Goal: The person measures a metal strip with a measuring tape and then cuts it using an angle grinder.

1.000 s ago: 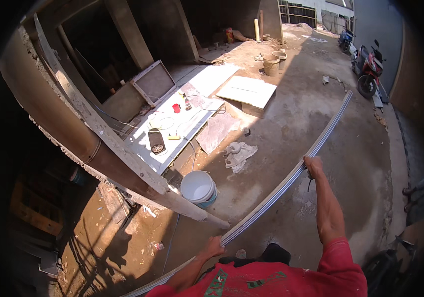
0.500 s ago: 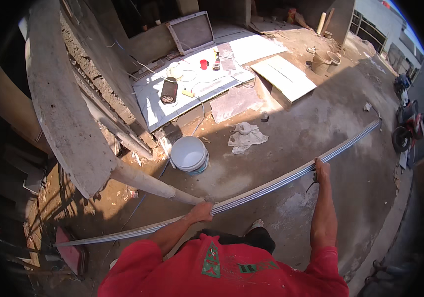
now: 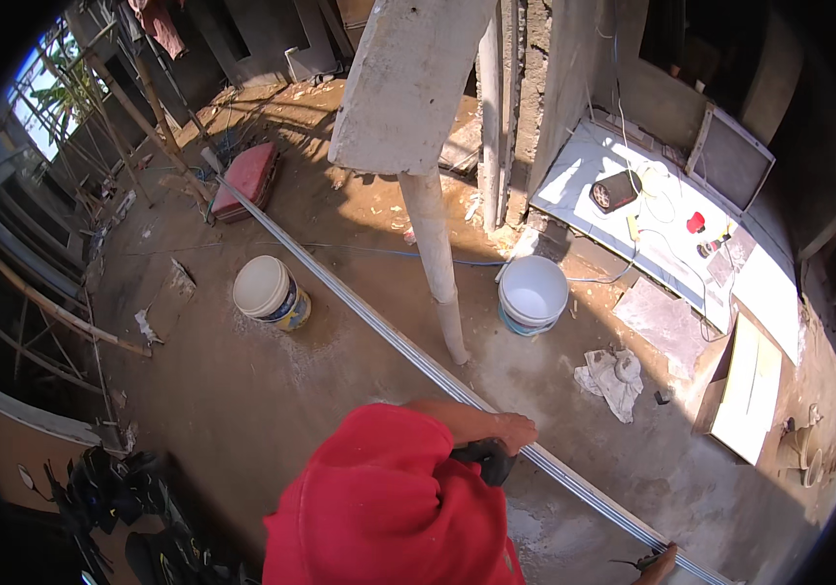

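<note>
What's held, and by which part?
Long, thin, silvery metal strip: left hand grips it partway along, right hand farther toward picture's lower right. Small dark object by right hand: hold unclear.

Brown, patchy floor (image 3: pixel 194 380) carries white bucket (image 3: pixel 532 310) ahead of left hand (image 3: pixel 514 431), second bucket (image 3: pixel 286 308) off to its left, crumpled pale cloth (image 3: pixel 619 386) to its right.

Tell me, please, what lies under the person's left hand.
Long silvery metal strips run beneath the left hand, showing on both sides; its palm and the stretch it covers cannot be seen.
</note>
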Action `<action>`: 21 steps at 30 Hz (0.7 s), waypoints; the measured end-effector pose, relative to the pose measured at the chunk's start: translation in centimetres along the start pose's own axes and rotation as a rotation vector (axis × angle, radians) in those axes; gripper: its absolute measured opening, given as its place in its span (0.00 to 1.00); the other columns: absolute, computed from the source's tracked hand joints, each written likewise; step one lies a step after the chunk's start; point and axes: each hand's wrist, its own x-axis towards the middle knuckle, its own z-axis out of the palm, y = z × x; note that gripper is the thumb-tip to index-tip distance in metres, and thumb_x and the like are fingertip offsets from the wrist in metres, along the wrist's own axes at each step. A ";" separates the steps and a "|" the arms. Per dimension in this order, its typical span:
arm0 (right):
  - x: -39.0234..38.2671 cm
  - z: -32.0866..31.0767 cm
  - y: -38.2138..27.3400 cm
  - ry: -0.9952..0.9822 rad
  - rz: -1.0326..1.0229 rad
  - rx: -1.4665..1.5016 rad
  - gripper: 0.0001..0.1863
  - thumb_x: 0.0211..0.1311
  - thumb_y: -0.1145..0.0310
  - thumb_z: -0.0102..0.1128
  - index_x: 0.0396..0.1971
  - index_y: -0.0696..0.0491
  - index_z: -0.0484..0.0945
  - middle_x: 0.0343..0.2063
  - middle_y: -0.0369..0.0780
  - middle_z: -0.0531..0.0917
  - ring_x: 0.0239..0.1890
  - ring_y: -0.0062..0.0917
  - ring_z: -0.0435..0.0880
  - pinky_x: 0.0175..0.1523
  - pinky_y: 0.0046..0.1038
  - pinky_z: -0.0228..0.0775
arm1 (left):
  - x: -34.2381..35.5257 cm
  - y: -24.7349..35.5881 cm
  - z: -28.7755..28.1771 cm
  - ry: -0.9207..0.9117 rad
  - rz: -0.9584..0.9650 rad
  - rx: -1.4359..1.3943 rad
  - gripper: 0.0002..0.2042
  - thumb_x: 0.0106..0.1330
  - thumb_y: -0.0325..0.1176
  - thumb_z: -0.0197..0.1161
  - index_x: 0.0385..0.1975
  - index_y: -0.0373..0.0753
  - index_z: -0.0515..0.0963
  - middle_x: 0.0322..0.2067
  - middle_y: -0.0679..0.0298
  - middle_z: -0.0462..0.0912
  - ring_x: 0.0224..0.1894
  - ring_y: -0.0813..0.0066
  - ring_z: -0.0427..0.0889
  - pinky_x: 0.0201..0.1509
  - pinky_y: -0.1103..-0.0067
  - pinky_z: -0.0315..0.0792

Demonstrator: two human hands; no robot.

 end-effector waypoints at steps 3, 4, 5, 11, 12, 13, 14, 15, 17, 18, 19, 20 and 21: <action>7.5 -3.1 1.2 -0.089 0.181 0.038 0.30 0.57 0.50 0.60 0.52 0.55 0.65 0.33 0.42 0.77 0.29 0.32 0.73 0.36 0.42 0.63 | 5.1 2.3 0.0 0.023 0.024 -0.073 0.13 0.39 0.31 0.66 0.27 0.31 0.82 0.31 0.45 0.83 0.39 0.48 0.83 0.43 0.63 0.78; 10.1 -3.1 1.3 -0.142 0.239 0.044 0.32 0.57 0.52 0.61 0.56 0.53 0.62 0.36 0.43 0.78 0.34 0.33 0.73 0.41 0.46 0.64 | 6.7 1.8 1.9 0.032 0.006 -0.075 0.13 0.39 0.31 0.66 0.27 0.31 0.82 0.31 0.45 0.83 0.39 0.48 0.83 0.43 0.63 0.78; 12.4 -2.6 0.9 -0.202 0.302 0.038 0.35 0.57 0.53 0.62 0.60 0.51 0.59 0.40 0.43 0.79 0.38 0.34 0.74 0.47 0.49 0.65 | 8.1 1.4 4.0 0.033 -0.028 -0.056 0.13 0.39 0.30 0.66 0.26 0.31 0.82 0.30 0.46 0.83 0.37 0.48 0.83 0.43 0.64 0.78; 21.0 -4.2 -2.3 -0.229 0.358 -0.050 0.35 0.60 0.54 0.57 0.63 0.51 0.58 0.45 0.45 0.79 0.43 0.38 0.73 0.47 0.53 0.65 | 15.8 3.2 5.1 0.115 -0.064 -0.084 0.10 0.37 0.30 0.66 0.21 0.33 0.82 0.24 0.48 0.83 0.33 0.50 0.84 0.40 0.65 0.79; 22.0 -4.7 -2.6 -0.221 0.357 -0.057 0.34 0.60 0.54 0.57 0.63 0.52 0.58 0.45 0.45 0.79 0.43 0.38 0.73 0.46 0.53 0.65 | 16.7 3.9 3.9 0.122 -0.091 -0.131 0.09 0.36 0.29 0.66 0.20 0.34 0.82 0.23 0.49 0.83 0.33 0.51 0.84 0.39 0.65 0.79; 23.1 -4.9 -2.9 -0.223 0.355 -0.063 0.33 0.61 0.54 0.56 0.62 0.52 0.59 0.46 0.45 0.79 0.44 0.39 0.73 0.45 0.53 0.65 | 17.7 4.5 3.0 0.126 -0.106 -0.133 0.09 0.36 0.29 0.66 0.20 0.34 0.82 0.23 0.49 0.83 0.33 0.51 0.84 0.39 0.65 0.79; 24.0 -5.3 -3.0 -0.220 0.354 -0.066 0.32 0.61 0.54 0.55 0.62 0.52 0.59 0.46 0.45 0.78 0.44 0.40 0.73 0.44 0.53 0.64 | 18.7 4.9 2.2 0.023 -0.107 -0.111 0.11 0.35 0.30 0.66 0.21 0.34 0.82 0.25 0.48 0.83 0.33 0.51 0.84 0.40 0.64 0.79; 24.6 -5.3 -2.9 -0.222 0.354 -0.072 0.32 0.62 0.54 0.54 0.62 0.53 0.60 0.47 0.46 0.78 0.44 0.40 0.73 0.43 0.53 0.64 | 19.6 5.5 1.3 -0.079 -0.107 -0.089 0.12 0.35 0.30 0.67 0.23 0.34 0.82 0.26 0.48 0.83 0.34 0.51 0.84 0.40 0.64 0.78; 26.6 -6.8 -3.3 -0.206 0.343 -0.068 0.31 0.63 0.54 0.52 0.61 0.53 0.61 0.48 0.46 0.78 0.44 0.41 0.72 0.41 0.52 0.64 | 21.0 7.8 -1.0 -0.076 -0.146 -0.111 0.13 0.34 0.30 0.67 0.23 0.34 0.82 0.28 0.48 0.83 0.35 0.51 0.84 0.40 0.64 0.78; 27.3 -7.0 -3.3 -0.211 0.348 -0.079 0.30 0.64 0.53 0.51 0.61 0.54 0.61 0.48 0.46 0.78 0.44 0.42 0.72 0.40 0.52 0.64 | 20.9 8.7 -1.6 -0.086 -0.204 -0.137 0.13 0.34 0.30 0.67 0.24 0.34 0.82 0.29 0.47 0.83 0.36 0.51 0.84 0.40 0.63 0.78; 28.5 -7.3 -3.5 -0.215 0.349 -0.084 0.29 0.64 0.53 0.50 0.61 0.54 0.61 0.49 0.46 0.78 0.44 0.43 0.72 0.39 0.52 0.63 | 21.9 9.1 -1.7 -0.080 -0.217 -0.139 0.13 0.34 0.30 0.67 0.24 0.34 0.82 0.29 0.47 0.83 0.36 0.51 0.84 0.40 0.63 0.78; 29.6 -7.7 -3.5 -0.216 0.348 -0.092 0.29 0.65 0.53 0.49 0.60 0.54 0.62 0.49 0.47 0.77 0.44 0.43 0.71 0.38 0.52 0.63 | 22.9 9.7 -1.4 -0.096 -0.201 -0.143 0.13 0.34 0.30 0.67 0.24 0.35 0.82 0.29 0.47 0.83 0.37 0.51 0.84 0.40 0.63 0.78; 30.7 -8.0 -3.7 -0.219 0.346 -0.098 0.28 0.65 0.53 0.48 0.60 0.55 0.62 0.49 0.47 0.77 0.44 0.44 0.71 0.37 0.52 0.63 | 24.1 10.3 -1.0 -0.109 -0.186 -0.147 0.13 0.34 0.30 0.67 0.24 0.35 0.82 0.30 0.46 0.83 0.37 0.51 0.84 0.40 0.62 0.78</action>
